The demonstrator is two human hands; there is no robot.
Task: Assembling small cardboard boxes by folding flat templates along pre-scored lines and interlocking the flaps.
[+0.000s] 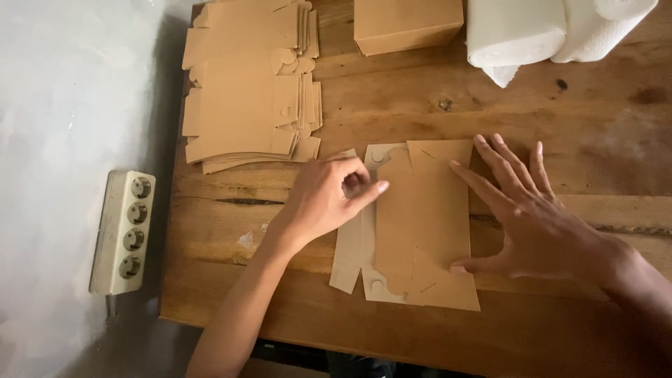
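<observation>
Flat cardboard box blank (420, 224) lying on wooden surface (560, 119), between both hands. Left hand (325, 199) curled loosely against its left flap; right hand (535, 217) spread flat, fingers (490, 164) pressing its right edge, gripping nothing.

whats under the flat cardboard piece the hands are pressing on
The flat cardboard blank lies directly on the wooden table. The left hand and right hand press on it. Whether anything lies beneath it is hidden.

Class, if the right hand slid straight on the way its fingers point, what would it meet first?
The right hand points up-left across the flat cardboard sheet; beyond it, probably the stack of flat cardboard.
</observation>
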